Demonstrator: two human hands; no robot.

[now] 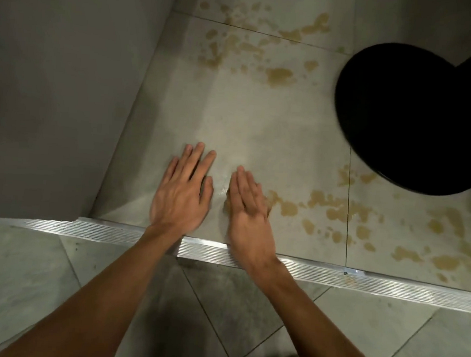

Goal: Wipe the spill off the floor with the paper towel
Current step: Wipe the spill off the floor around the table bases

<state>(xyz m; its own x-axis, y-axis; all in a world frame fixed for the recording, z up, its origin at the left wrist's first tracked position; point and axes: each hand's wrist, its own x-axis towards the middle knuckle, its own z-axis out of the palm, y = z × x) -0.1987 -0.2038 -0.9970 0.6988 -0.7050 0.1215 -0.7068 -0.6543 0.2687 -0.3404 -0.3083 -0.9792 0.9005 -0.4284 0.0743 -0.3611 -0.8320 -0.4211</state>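
A yellowish-brown spill lies in patches on the pale floor tiles: one group far ahead [277, 75] and another to the right [335, 210]. My left hand [184, 191] hovers flat with straight, spread fingers and holds nothing. Beside it, my right hand [247, 207] is also flat with straight fingers and holds nothing, its fingertips at the left end of the right-hand patches. No paper towel shows in this view.
A ribbed metal threshold strip [361, 279] crosses the floor under my wrists. A grey wall [54, 82] rises on the left. A round black stool base [411, 118] stands at the right.
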